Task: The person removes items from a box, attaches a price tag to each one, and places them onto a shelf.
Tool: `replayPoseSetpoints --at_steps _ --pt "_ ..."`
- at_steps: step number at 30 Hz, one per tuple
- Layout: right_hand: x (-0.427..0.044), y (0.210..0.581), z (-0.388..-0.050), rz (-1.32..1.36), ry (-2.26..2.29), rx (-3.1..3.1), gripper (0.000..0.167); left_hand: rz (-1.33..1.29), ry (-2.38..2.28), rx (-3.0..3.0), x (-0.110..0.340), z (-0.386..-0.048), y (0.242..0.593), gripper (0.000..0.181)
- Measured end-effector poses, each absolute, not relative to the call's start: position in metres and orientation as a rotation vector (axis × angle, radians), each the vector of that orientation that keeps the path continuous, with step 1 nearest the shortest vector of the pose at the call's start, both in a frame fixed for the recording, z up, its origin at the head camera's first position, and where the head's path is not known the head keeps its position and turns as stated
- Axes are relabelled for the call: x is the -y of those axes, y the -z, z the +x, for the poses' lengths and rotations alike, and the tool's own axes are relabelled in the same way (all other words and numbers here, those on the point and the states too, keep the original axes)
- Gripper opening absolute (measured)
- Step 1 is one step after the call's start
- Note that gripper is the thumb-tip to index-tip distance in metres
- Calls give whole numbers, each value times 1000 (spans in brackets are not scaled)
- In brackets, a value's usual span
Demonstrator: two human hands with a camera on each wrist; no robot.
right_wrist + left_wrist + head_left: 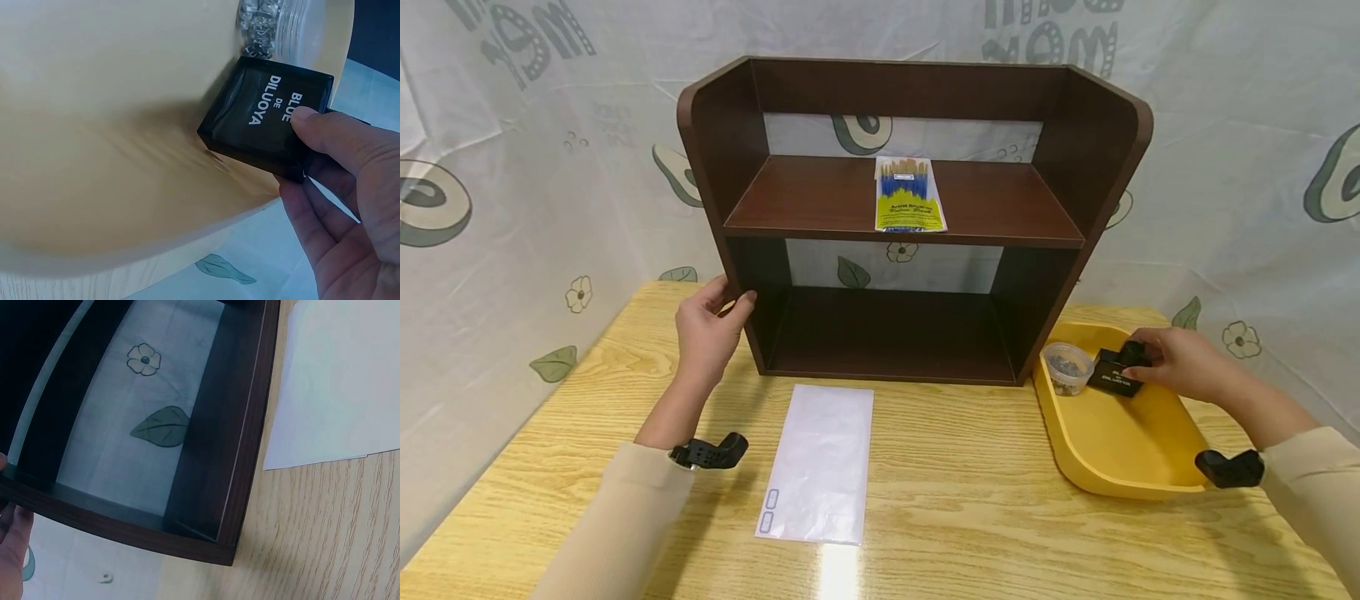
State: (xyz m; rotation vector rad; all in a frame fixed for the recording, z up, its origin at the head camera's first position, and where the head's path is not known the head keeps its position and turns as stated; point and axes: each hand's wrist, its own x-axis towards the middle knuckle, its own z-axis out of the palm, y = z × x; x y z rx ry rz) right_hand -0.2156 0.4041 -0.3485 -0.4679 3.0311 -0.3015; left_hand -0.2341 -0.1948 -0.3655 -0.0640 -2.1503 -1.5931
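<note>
My left hand (709,329) grips the left side panel of the dark brown shelf (895,379), thumb at the panel's front edge. In the left wrist view only part of that hand (14,550) shows at the panel. Over the yellow tray (1078,467), my right hand (1183,362) pinches a black box (1116,377) with white lettering. The right wrist view shows the thumb on the lettered face of the box (269,115) and fingers beneath it. Beside the box stands a clear round tub (1067,368) of small metallic pieces.
A pack of blue-handled brushes (910,196) leans on the shelf's upper board. A white sheet or flat packet (822,467) lies on the wooden table (955,500) before the shelf. Behind hangs a patterned white cloth (602,150).
</note>
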Motion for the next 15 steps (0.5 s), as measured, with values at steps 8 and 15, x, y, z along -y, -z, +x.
replayPoseSetpoints --at_steps 8,15 --pt "-407 341 -211 -432 342 -3042 51 -78 1592 2142 195 -235 367 35" --pt "-408 335 -206 -404 427 -3074 47 -92 1593 2138 195 -235 367 35"
